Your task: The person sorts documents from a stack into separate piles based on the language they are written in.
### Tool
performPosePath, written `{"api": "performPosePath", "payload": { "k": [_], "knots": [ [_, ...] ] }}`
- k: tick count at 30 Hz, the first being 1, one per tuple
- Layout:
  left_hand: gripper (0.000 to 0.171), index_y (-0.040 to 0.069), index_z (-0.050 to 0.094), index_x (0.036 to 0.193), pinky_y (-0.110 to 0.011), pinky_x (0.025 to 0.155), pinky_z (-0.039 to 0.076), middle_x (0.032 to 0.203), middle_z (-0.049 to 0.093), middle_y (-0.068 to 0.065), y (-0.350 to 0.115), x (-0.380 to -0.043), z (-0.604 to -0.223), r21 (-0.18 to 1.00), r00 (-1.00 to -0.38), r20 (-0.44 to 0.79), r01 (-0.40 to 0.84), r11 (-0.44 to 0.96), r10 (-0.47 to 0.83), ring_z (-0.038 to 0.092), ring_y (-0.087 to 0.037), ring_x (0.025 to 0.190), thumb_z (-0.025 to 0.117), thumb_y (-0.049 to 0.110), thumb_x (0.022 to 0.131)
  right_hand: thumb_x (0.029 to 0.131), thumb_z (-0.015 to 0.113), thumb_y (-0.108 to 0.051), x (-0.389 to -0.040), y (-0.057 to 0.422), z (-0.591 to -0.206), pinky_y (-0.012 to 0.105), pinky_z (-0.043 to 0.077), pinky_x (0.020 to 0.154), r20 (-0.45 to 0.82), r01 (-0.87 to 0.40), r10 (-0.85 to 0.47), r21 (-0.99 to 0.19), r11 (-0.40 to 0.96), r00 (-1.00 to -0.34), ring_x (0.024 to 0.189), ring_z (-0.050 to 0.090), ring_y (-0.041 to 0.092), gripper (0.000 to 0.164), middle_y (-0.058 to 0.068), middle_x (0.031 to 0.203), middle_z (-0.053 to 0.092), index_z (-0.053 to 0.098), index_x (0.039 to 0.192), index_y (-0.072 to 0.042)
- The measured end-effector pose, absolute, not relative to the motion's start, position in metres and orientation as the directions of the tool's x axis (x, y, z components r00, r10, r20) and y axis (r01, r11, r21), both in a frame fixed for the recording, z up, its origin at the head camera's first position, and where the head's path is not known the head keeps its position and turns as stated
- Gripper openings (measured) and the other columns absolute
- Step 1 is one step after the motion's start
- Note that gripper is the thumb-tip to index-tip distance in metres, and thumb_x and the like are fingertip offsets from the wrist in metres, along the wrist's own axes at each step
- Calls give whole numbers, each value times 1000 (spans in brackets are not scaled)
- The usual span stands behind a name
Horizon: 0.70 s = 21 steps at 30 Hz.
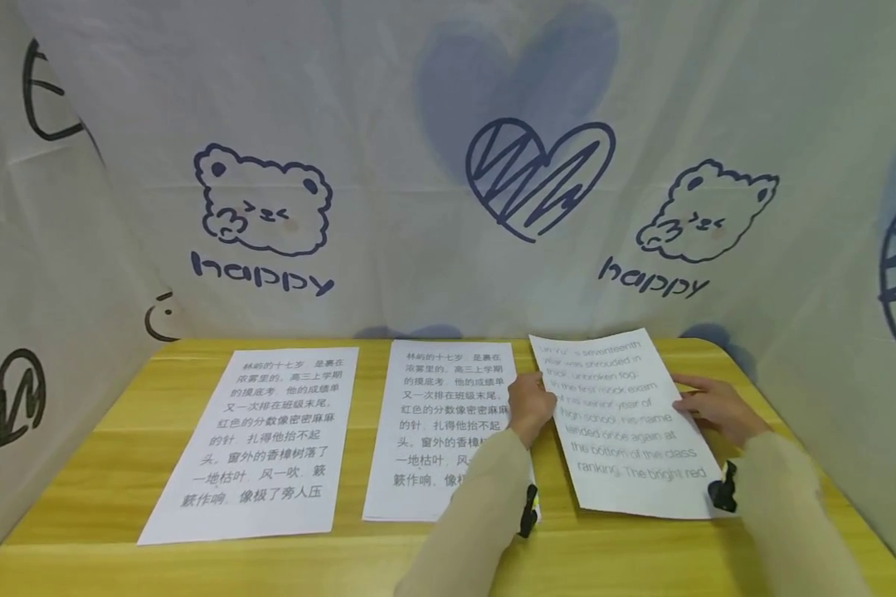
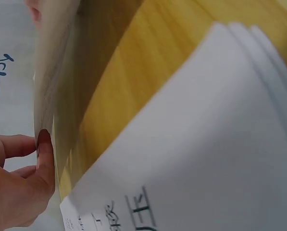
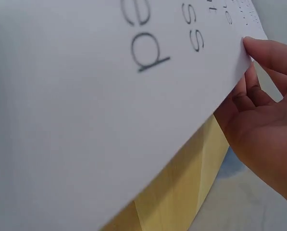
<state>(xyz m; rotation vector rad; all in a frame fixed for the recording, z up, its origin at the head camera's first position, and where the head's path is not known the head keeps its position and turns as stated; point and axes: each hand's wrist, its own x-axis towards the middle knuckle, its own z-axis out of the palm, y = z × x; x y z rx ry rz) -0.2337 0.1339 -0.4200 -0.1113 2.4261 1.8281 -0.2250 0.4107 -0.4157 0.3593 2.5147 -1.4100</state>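
A sheet of paper (image 1: pixel 618 423) printed with English text is held up off the table at the right. My left hand (image 1: pixel 532 406) pinches its left edge, and in the left wrist view the thumb and fingers of that hand (image 2: pixel 25 178) meet on the thin edge. On the opposite edge my right hand (image 1: pixel 720 406) pinches the sheet; the right wrist view shows the thumb of that hand (image 3: pixel 266 91) on the printed face, with other fingers behind. Beside my left hand lies a stack of paper (image 1: pixel 396 497) with Chinese text, partly hidden by my left sleeve.
Another paper (image 1: pixel 261 522) with Chinese text lies flat at the left of the wood-grain table (image 1: pixel 216 568). White cloth (image 1: pixel 403 240) with bear and heart drawings hangs behind the table and along its sides.
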Motion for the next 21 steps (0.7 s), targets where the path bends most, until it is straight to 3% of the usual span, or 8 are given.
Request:
{"api": "performPosePath", "payload": {
  "k": [3, 7, 14, 17, 21],
  "knots": [
    [49, -7, 57, 129, -23, 46, 39, 80, 63, -9, 134, -232, -422, 944, -993, -120, -112, 311, 6, 49, -14, 57, 52, -12, 81, 95, 53, -2, -226, 409, -418, 32, 50, 72, -324, 347, 137, -788, 509, -936, 89, 59, 28, 63, 31, 127, 51, 23, 150, 4],
    [47, -6, 59, 127, -28, 63, 49, 105, 65, -15, 135, -231, -423, 934, -992, -123, -114, 339, 5, 58, -21, 82, 54, -11, 80, 94, 52, -1, -226, 408, -422, 29, 51, 68, -316, 357, 170, -781, 512, -934, 86, 61, 28, 61, 30, 124, 54, 24, 149, 4],
    [31, -4, 69, 107, -24, 47, 36, 70, 56, -6, 135, -232, -428, 932, -994, -112, -105, 346, -1, 47, -15, 57, 54, -12, 81, 95, 54, -9, -223, 405, -426, 29, 49, 73, -335, 385, 190, -767, 514, -923, 94, 58, 31, 60, 29, 128, 50, 30, 148, 4],
    [30, -5, 68, 108, -25, 50, 39, 73, 57, -8, 134, -233, -430, 929, -993, -120, -116, 351, -12, 50, -17, 61, 56, -11, 81, 94, 56, -12, -222, 403, -425, 33, 50, 78, -350, 399, 193, -763, 508, -917, 96, 57, 33, 61, 29, 129, 50, 31, 148, 3],
    [35, -5, 66, 115, -28, 59, 48, 91, 64, -14, 134, -234, -430, 936, -990, -139, -135, 326, -10, 59, -21, 75, 57, -9, 82, 95, 55, -15, -221, 401, -422, 32, 53, 74, -371, 418, 195, -759, 499, -908, 93, 60, 32, 62, 27, 126, 53, 29, 149, 1]
  ]
}}
